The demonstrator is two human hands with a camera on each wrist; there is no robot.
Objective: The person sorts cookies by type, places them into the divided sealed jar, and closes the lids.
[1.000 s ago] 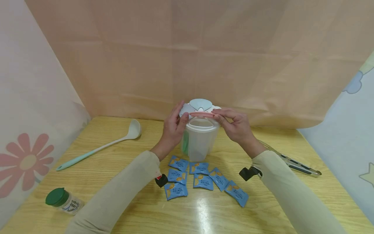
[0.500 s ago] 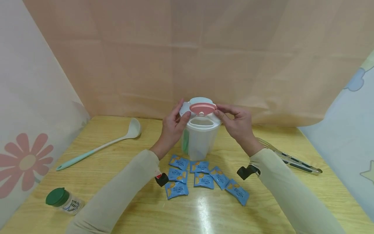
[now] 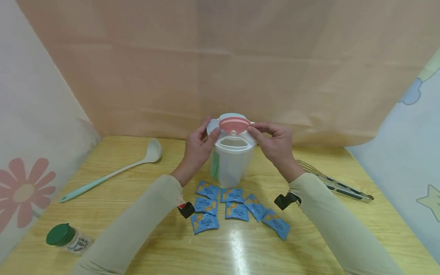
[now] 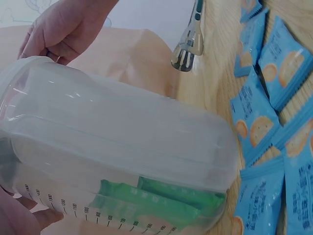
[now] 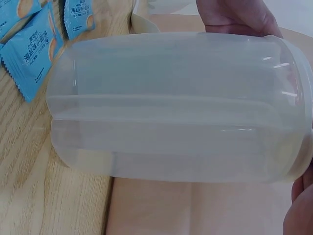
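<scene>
A translucent plastic container [image 3: 229, 166] stands upright at the middle of the wooden table [image 3: 103, 214], with green packets [image 4: 156, 200] in one compartment. On its white lid a pink flap [image 3: 235, 124] is tipped up, and an oval opening [image 3: 233, 142] shows beneath it. My left hand [image 3: 197, 147] grips the lid's left rim. My right hand [image 3: 273, 143] pinches the right edge of the pink flap. Several blue snack packets [image 3: 237, 208] lie just in front of the container. The wrist views show the container's clear ribbed wall [image 5: 181, 107] close up.
A pale green ladle [image 3: 151, 152] lies to the left and metal tongs [image 3: 333, 183] to the right. A green-capped spice jar [image 3: 65, 238] lies at the front left. Cloth backdrops close the table at the back and sides.
The pink flap has swung up from nearly flat to tipped well open under my right fingers. My left hand stays on the lid's rim. The view has shifted slightly.
</scene>
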